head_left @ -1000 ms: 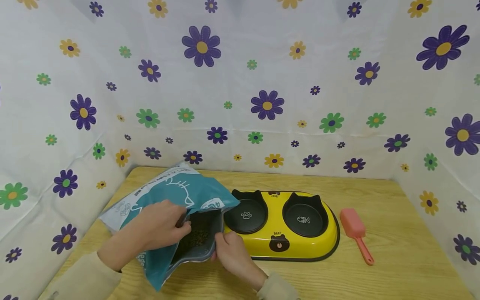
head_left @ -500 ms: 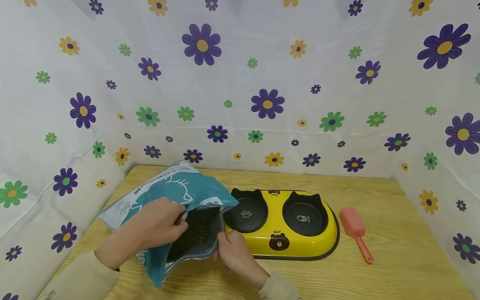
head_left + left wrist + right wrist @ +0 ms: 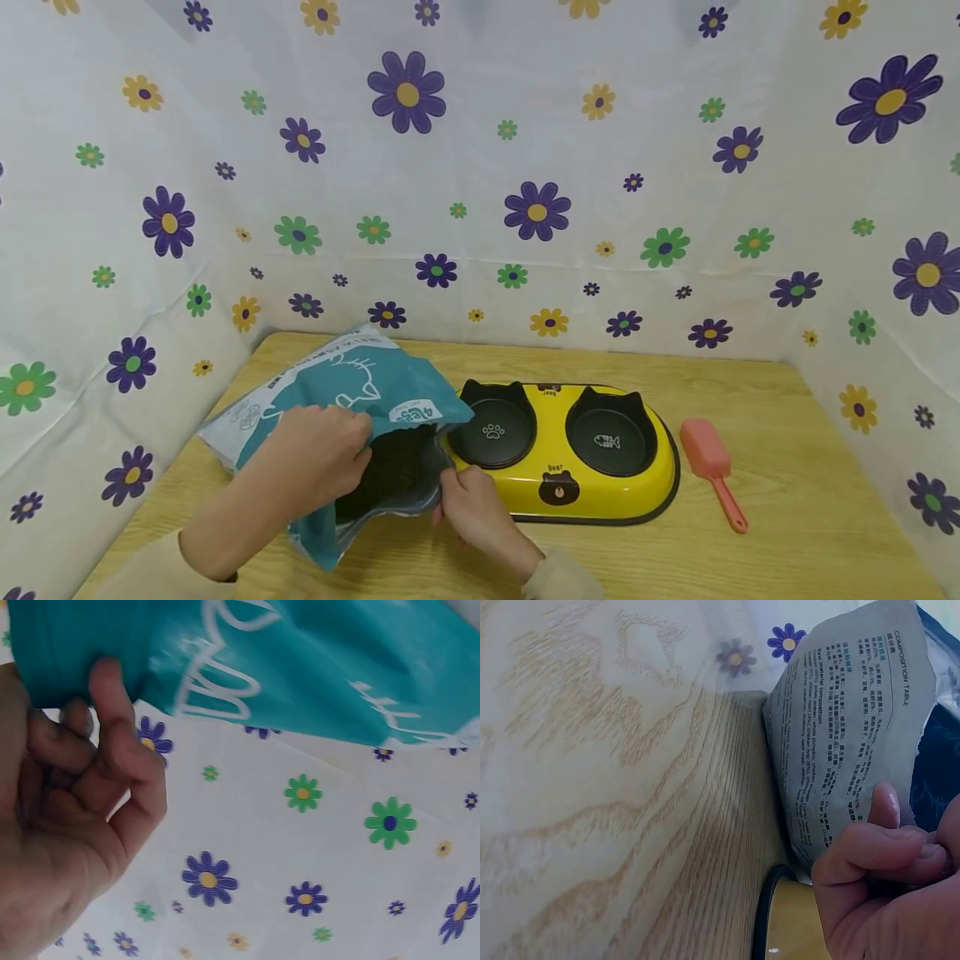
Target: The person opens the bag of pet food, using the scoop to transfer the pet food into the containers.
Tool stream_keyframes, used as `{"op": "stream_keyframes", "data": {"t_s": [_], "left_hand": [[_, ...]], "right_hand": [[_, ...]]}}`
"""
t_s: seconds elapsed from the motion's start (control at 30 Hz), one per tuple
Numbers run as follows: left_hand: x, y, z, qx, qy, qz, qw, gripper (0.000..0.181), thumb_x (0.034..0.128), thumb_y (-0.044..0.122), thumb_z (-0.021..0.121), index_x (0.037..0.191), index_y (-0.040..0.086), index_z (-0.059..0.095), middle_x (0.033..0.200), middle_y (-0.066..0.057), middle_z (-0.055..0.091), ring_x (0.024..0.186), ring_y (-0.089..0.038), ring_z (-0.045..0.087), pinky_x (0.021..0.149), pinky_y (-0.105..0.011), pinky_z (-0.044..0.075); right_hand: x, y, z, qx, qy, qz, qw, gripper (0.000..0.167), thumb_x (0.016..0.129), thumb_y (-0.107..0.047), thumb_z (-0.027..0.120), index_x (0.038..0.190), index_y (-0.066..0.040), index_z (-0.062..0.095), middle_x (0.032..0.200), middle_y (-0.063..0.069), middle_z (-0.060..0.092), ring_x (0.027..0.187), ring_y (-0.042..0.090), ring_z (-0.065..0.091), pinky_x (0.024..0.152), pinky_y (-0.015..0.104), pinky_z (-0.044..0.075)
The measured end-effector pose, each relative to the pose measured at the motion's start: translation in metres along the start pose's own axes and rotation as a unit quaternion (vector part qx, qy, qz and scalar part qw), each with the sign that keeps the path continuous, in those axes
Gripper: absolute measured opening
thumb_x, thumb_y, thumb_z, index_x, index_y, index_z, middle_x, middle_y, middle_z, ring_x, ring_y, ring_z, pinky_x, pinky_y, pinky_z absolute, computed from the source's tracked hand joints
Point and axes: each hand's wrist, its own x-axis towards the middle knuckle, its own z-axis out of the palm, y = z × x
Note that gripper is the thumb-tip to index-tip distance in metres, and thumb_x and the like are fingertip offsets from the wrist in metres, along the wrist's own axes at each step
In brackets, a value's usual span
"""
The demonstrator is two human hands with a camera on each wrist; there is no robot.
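A teal and white bag (image 3: 390, 383) with a cat outline lies at the left of the table, its mouth spread toward the right and front, with dark bits (image 3: 390, 471) inside. My left hand (image 3: 318, 454) grips the mouth's upper left edge; in the left wrist view the fingers of that hand (image 3: 90, 780) are bent against the teal film (image 3: 300, 667). At the mouth's right edge, my right hand (image 3: 476, 510) pinches the rim. The right wrist view has this hand (image 3: 889, 881) holding the bag's grey printed side (image 3: 847, 742).
Just right of the bag stands a yellow feeder (image 3: 551, 492) with two black cat-eared bowls (image 3: 492, 446), (image 3: 611, 454). Farther right, a pink scoop (image 3: 707, 448) lies on the wooden table (image 3: 810, 475). Flowered white cloth (image 3: 480, 167) surrounds the back and sides.
My left hand has shifted slightly left, and its thumb shows less over the mouth. The upper flap now displays more of its printed logo. My right hand has moved slightly right, still pinching the rim.
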Motion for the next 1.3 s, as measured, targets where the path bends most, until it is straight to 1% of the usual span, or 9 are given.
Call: {"op": "stream_keyframes", "data": {"t_s": [0.13, 0.27, 0.4, 0.53, 0.77, 0.93, 1.03, 1.13, 1.3], "left_hand": [[-0.003, 0.011, 0.001, 0.058, 0.03, 0.014, 0.9978, 0.03, 0.0869, 0.011, 0.073, 0.066, 0.015, 0.052, 0.055, 0.004, 0.041, 0.048, -0.007, 0.037, 0.045, -0.022, 0.032], [-0.003, 0.012, 0.007, 0.037, 0.058, -0.013, 0.9976, 0.025, 0.0824, 0.018, 0.079, 0.077, 0.012, 0.055, 0.065, 0.002, 0.047, 0.056, -0.011, 0.044, 0.049, -0.025, 0.035], [-0.004, 0.003, 0.018, -0.023, 0.068, -0.034, 0.9969, 0.038, 0.0822, 0.023, 0.075, 0.114, 0.006, 0.064, 0.108, -0.011, 0.066, 0.095, -0.028, 0.063, 0.069, -0.044, 0.055], [-0.013, -0.01, 0.028, -0.087, 0.015, -0.035, 0.9955, 0.063, 0.0901, 0.027, 0.066, 0.149, 0.01, 0.052, 0.156, -0.015, 0.049, 0.143, -0.041, 0.046, 0.106, -0.07, 0.044], [-0.02, -0.02, 0.036, -0.12, 0.004, -0.008, 0.9927, 0.061, 0.0962, 0.027, 0.06, 0.155, 0.016, 0.047, 0.166, -0.01, 0.036, 0.153, -0.04, 0.034, 0.116, -0.07, 0.033], [-0.022, -0.023, 0.039, -0.122, 0.012, -0.003, 0.9924, 0.055, 0.0955, 0.027, 0.062, 0.149, 0.016, 0.054, 0.165, -0.011, 0.038, 0.152, -0.04, 0.035, 0.117, -0.067, 0.034], [-0.022, -0.023, 0.041, -0.125, 0.013, -0.007, 0.992, 0.053, 0.0961, 0.028, 0.064, 0.147, 0.015, 0.056, 0.164, -0.011, 0.038, 0.152, -0.04, 0.035, 0.119, -0.065, 0.033], [-0.021, -0.021, 0.043, -0.134, 0.016, -0.008, 0.9908, 0.052, 0.0973, 0.029, 0.064, 0.147, 0.014, 0.056, 0.164, -0.013, 0.039, 0.152, -0.041, 0.035, 0.119, -0.066, 0.033], [-0.018, -0.019, 0.045, -0.144, 0.025, 0.0, 0.9892, 0.052, 0.0988, 0.028, 0.063, 0.148, 0.015, 0.055, 0.164, -0.012, 0.039, 0.151, -0.041, 0.036, 0.117, -0.068, 0.034]], "right_hand": [[-0.001, 0.001, 0.002, -0.008, 0.0, -0.001, 1.0, 0.056, 0.103, -0.023, 0.04, 0.058, -0.006, 0.068, 0.045, -0.005, 0.047, 0.033, 0.009, 0.028, 0.034, 0.02, 0.025], [-0.001, 0.001, 0.002, 0.007, -0.005, 0.007, 0.9999, 0.055, 0.104, -0.024, 0.041, 0.059, -0.006, 0.068, 0.045, -0.006, 0.045, 0.033, 0.009, 0.028, 0.033, 0.019, 0.026], [-0.002, 0.001, 0.0, 0.028, -0.011, 0.016, 0.9994, 0.054, 0.104, -0.026, 0.042, 0.062, -0.005, 0.068, 0.046, -0.005, 0.043, 0.034, 0.011, 0.028, 0.033, 0.019, 0.027], [-0.003, 0.002, 0.0, 0.024, -0.015, 0.017, 0.9994, 0.054, 0.105, -0.028, 0.042, 0.064, -0.006, 0.068, 0.048, -0.006, 0.041, 0.036, 0.011, 0.029, 0.034, 0.019, 0.027], [-0.008, 0.004, -0.012, -0.011, -0.052, -0.001, 0.9986, 0.059, 0.108, -0.04, 0.043, 0.07, -0.005, 0.072, 0.045, -0.007, 0.039, 0.035, 0.01, 0.029, 0.034, 0.021, 0.027], [-0.018, 0.002, -0.06, -0.097, -0.04, -0.06, 0.9927, 0.049, 0.107, -0.037, 0.05, 0.078, -0.004, 0.072, 0.051, -0.007, 0.044, 0.043, 0.01, 0.035, 0.042, 0.023, 0.032], [-0.031, 0.002, -0.109, -0.181, 0.039, -0.088, 0.9787, 0.039, 0.105, -0.029, 0.056, 0.073, -0.009, 0.067, 0.056, -0.005, 0.048, 0.049, 0.01, 0.04, 0.048, 0.023, 0.035], [-0.049, 0.008, -0.165, -0.27, 0.135, -0.077, 0.9503, 0.036, 0.104, -0.024, 0.057, 0.07, -0.012, 0.06, 0.057, -0.003, 0.049, 0.051, 0.011, 0.043, 0.048, 0.023, 0.035], [-0.086, 0.03, -0.252, -0.394, 0.193, 0.029, 0.8981, 0.039, 0.106, -0.038, 0.048, 0.09, -0.005, 0.061, 0.063, 0.0, 0.052, 0.054, 0.017, 0.046, 0.047, 0.028, 0.034]]}}
